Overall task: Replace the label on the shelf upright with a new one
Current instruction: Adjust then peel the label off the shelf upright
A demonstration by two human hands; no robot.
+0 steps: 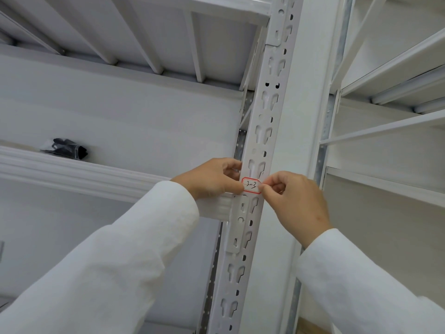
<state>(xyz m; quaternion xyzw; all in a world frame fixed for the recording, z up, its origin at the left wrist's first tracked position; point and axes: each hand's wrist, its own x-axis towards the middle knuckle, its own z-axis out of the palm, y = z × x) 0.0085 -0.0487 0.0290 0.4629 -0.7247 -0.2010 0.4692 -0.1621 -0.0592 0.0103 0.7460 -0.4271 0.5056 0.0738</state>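
Pinching a small red-bordered white paper label [251, 185] by its 9 and 3 o'clock edges, left hand [212, 178] and right hand [297, 203] hold it against the perforated white steel upright [261, 131]; thin, floppy, tearable, best gripped at corners.

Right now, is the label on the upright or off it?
On, as far as shows: the label lies flat across the upright, left hand and right hand pinching its ends. Whether it's stuck: cannot tell.
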